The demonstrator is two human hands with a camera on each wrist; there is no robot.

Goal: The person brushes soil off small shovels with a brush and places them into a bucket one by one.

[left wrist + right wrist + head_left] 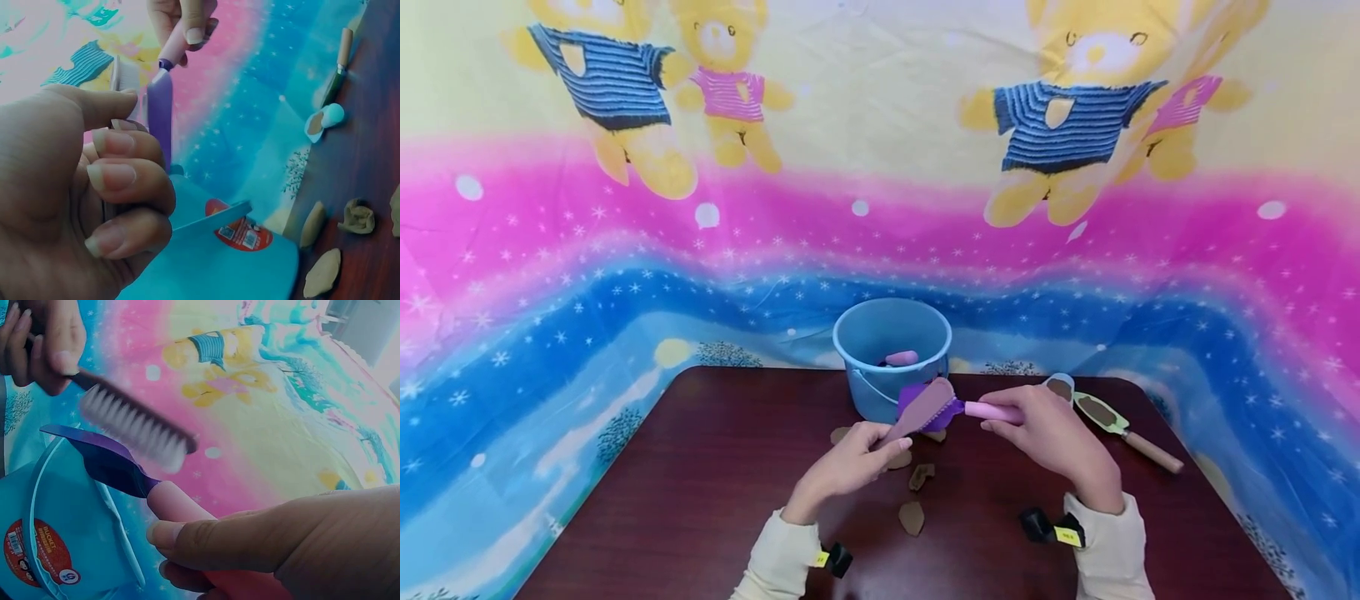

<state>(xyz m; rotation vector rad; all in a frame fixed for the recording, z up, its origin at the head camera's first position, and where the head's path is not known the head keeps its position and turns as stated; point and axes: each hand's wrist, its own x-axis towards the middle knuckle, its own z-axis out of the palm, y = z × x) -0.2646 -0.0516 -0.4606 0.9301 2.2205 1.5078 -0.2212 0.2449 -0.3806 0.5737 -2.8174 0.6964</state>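
My left hand (853,462) grips a brush (134,415) by its handle; its back is dull pink-brown and its bristles are white. In my right hand (1052,429) is a small toy shovel with a pink handle (988,412) and a purple blade (112,465). The brush's bristles face down, close over the blade in the right wrist view. Both tools meet in front of a light blue bucket (865,392), the blade near its rim. Inside the bucket, a pink handle (901,358) shows.
Several brown clay-like pieces (912,517) lie on the dark red table (700,492) below my hands. At the back right are a green-edged trowel (1101,412) with a wooden handle and a pale blue scoop (1060,385), both bearing brown material. A printed cloth (880,233) hangs behind the table.
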